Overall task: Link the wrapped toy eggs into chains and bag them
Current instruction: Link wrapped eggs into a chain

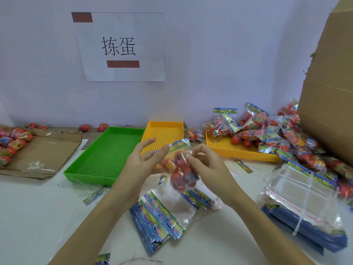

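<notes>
Both my hands hold up one clear bag of red wrapped toy eggs (pixel 180 172) above the table's middle. My left hand (pixel 142 161) supports its left side, thumb and a finger at the colourful header, the other fingers spread. My right hand (pixel 205 162) pinches the bag's top right edge with curled fingers. Loose wrapped eggs (pixel 13 142) lie on cardboard at the far left. Filled bags (pixel 267 129) are heaped at the right.
A green perforated tray (pixel 91 163) and a yellow tray (pixel 164 125) stand behind my hands; a second yellow tray (pixel 238 152) holds loose red eggs. Empty printed bags (pixel 158 213) lie below my hands, a bundled stack (pixel 303 211) at right. A tall cardboard box (pixel 330 88) rises at the right.
</notes>
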The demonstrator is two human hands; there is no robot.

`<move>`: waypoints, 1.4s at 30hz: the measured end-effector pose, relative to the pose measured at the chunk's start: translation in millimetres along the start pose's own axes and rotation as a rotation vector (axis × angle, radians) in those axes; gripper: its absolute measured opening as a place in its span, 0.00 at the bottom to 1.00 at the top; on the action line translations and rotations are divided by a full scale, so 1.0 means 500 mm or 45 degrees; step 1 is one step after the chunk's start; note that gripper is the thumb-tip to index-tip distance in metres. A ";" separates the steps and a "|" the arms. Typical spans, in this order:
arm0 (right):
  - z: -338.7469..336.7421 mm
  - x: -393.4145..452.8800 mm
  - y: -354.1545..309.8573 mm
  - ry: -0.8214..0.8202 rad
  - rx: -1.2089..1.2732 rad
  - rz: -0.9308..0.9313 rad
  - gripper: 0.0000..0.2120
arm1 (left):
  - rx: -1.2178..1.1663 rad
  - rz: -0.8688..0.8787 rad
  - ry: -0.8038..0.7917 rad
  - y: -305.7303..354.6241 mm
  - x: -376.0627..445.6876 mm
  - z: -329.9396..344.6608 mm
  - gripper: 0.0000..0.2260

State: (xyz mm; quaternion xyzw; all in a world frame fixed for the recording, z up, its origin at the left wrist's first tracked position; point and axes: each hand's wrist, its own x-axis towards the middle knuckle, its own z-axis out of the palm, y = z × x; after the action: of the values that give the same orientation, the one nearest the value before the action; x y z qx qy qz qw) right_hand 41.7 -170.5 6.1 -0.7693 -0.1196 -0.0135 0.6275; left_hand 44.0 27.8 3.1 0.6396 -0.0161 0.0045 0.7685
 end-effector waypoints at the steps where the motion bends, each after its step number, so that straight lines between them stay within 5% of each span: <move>1: -0.003 -0.002 -0.002 -0.120 -0.060 -0.006 0.04 | 0.100 -0.048 -0.079 -0.001 0.000 -0.005 0.30; 4: -0.005 -0.004 -0.002 -0.222 -0.114 0.002 0.07 | 0.151 -0.150 -0.243 -0.004 -0.002 -0.010 0.21; 8: -0.003 0.010 -0.010 -0.039 0.314 0.237 0.30 | -0.094 -0.094 -0.022 -0.007 0.004 -0.010 0.17; 10: -0.010 0.014 -0.014 -0.018 0.476 0.282 0.28 | -0.147 -0.074 0.078 -0.006 0.009 -0.016 0.16; 14: -0.016 0.007 -0.003 0.065 0.310 0.050 0.15 | -0.184 -0.086 0.110 -0.004 0.007 -0.016 0.19; 20: -0.016 0.008 -0.001 0.111 0.373 0.162 0.16 | -0.364 -0.137 0.068 -0.006 0.013 -0.020 0.10; 26: -0.010 0.007 -0.002 0.081 0.646 0.259 0.14 | -0.316 0.159 0.291 -0.018 0.002 0.012 0.04; 33: -0.011 0.006 -0.002 -0.100 0.621 0.320 0.12 | -0.180 0.338 0.374 -0.024 -0.005 0.015 0.06; 42: -0.033 0.011 -0.007 -0.021 0.942 0.510 0.16 | -0.066 0.250 0.265 -0.024 -0.002 0.013 0.13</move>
State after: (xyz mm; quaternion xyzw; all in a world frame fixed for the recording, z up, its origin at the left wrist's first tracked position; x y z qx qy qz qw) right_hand 48.6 -184.7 13.9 -0.5003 0.0305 0.1588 0.8506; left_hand 43.1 19.2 -7.5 0.6109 0.0009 0.1457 0.7782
